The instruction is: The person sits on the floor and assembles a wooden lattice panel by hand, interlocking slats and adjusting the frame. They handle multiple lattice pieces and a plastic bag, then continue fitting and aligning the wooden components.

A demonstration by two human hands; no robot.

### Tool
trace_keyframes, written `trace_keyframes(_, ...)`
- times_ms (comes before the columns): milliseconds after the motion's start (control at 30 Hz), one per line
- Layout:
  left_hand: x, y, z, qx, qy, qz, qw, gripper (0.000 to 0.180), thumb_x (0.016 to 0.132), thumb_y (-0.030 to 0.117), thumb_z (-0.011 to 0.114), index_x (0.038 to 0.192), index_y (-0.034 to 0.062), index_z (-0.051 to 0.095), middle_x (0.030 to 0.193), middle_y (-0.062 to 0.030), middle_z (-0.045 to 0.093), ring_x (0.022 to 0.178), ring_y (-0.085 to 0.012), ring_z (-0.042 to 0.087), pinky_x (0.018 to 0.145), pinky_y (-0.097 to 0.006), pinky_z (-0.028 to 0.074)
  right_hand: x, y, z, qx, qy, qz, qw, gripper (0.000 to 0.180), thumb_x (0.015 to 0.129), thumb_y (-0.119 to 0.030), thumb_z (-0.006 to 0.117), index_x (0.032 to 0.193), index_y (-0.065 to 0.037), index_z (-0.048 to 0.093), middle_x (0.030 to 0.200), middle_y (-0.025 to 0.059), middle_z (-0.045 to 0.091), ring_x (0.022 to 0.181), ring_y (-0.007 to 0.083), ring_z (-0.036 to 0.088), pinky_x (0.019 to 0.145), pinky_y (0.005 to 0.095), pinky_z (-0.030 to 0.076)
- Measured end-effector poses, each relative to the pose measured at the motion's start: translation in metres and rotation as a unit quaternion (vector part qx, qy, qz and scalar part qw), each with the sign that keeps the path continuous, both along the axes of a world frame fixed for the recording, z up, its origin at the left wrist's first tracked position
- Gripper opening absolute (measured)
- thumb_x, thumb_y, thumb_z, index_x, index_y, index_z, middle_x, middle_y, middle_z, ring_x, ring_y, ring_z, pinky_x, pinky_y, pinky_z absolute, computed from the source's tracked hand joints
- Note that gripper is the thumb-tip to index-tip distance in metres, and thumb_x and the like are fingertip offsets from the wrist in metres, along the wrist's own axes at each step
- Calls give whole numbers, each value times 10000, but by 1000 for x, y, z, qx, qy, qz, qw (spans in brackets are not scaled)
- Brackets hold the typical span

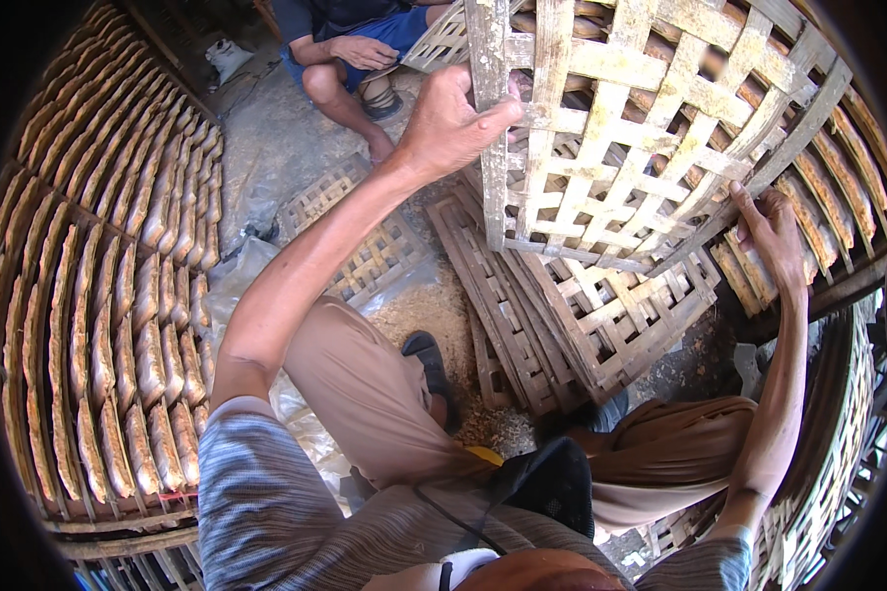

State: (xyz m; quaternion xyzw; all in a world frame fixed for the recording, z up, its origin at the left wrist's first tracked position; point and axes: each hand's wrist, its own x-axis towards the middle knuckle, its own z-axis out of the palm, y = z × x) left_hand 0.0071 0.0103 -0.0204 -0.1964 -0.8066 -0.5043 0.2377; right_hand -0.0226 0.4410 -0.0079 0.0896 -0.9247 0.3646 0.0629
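Observation:
A woven bamboo lattice tray (626, 123) with a wooden frame is held up in front of me, tilted on edge. My left hand (455, 120) grips its left frame bar, thumb on the near face and fingers partly hidden behind. On the right, my right hand (769, 231) grips the lower right frame edge, its thumb along the bar. Below the raised tray lies a stack of similar lattice trays (601, 340), slightly askew. Another lattice tray (360, 236) lies on the floor to the left of the stack.
Tall racks (138, 325) of curved, orange-edged slabs line the left side; a similar rack (833, 187) stands at right. A person (355, 49) in blue shorts sits at the far side beside a lattice tray (439, 39). Clear plastic sheeting (241, 281) and sawdust-like crumbs (429, 315) cover the floor.

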Motion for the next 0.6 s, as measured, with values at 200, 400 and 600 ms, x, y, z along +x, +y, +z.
trace_keyframes(200,-2,1,3,-38,-36,-15,999,255,1022,164,668,1076,-84,695,928,-114,733,772,-145,737,642,-301,648,-4,5,-6,-28,6,17,999,554,1006,-526,687,807,-12,638,574,15,564,492,92,564,482,251,464)
trace_keyframes(400,2,10,1,24,-77,-20,997,311,1034,234,680,1108,-67,707,897,-87,745,752,-97,715,590,-274,608,-4,3,-6,-13,5,0,1000,571,1003,-547,685,799,-18,614,560,16,552,491,90,561,497,253,466)
trace_keyframes(600,5,19,4,105,-72,-49,991,342,1025,247,703,1157,-69,704,981,-109,761,831,-102,716,688,-258,593,-4,1,-7,-13,12,-12,1000,564,1008,-537,683,798,-18,612,555,20,558,478,91,554,481,256,461)
